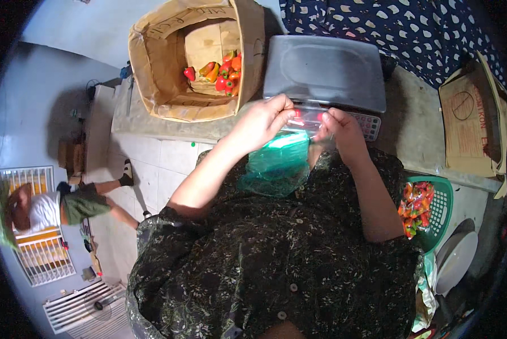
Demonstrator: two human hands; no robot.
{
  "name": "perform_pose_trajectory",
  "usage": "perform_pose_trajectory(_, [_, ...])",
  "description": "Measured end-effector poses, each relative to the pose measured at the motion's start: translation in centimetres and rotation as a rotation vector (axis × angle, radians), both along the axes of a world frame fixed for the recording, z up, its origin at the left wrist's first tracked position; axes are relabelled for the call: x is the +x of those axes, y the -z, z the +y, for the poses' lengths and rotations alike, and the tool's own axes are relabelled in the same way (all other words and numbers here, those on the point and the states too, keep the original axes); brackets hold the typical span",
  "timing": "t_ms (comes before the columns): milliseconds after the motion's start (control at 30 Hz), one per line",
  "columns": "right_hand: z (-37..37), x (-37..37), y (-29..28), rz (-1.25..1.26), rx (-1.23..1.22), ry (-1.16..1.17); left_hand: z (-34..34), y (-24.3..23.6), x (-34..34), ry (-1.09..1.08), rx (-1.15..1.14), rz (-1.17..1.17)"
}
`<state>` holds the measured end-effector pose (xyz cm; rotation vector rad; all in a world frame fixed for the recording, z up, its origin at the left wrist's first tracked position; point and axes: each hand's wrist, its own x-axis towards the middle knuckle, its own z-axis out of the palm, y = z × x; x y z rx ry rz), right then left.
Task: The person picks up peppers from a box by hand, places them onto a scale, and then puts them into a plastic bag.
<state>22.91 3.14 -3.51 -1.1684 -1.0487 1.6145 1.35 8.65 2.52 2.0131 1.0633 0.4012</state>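
Note:
Both of my hands are raised in front of my body, just at the near edge of a digital scale [324, 70] with a grey platform. My left hand [263, 123] pinches one side of a clear plastic bag [306, 117]. The other side of the bag is pinched by my right hand [344, 133], so it is stretched between them. Red lights of the scale's display glow through and beside the clear film. A crumpled green plastic bag [279, 169] hangs or lies below my hands, over my lap; whether it joins the clear bag I cannot tell.
Left of the scale stands an open cardboard box [200, 104] with several red, orange and yellow peppers [226, 73]. To my right, a green basket [443, 212] holds bagged peppers [416, 206]. A cardboard carton [471, 124] is farther right. Another person [67, 206] is at far left.

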Motion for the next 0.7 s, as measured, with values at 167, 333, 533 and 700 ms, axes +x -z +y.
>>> perform_pose_trajectory(167, [-0.8, -1.5, -1.0, -0.232, 0.159, -0.071, -1.1, -0.3, 2.1, 0.227, 0.341, -0.134])
perform_pose_trajectory(333, [-0.9, -1.2, -1.3, -0.246, 0.218, 0.107, -1.1, -1.8, 0.8, 0.172, -0.063, -0.050])
perform_pose_trajectory(533, [-1.3, -2.9, -0.1, -0.086, 0.066, 0.069, -2.8, -0.3, 2.9, -0.203, 0.238, -0.153])
perform_pose_trajectory(700, [-3.1, -5.0, 8.1, 0.280, 0.137, 0.149, -5.9, 3.6, 5.8, 0.248, 0.718, -0.181])
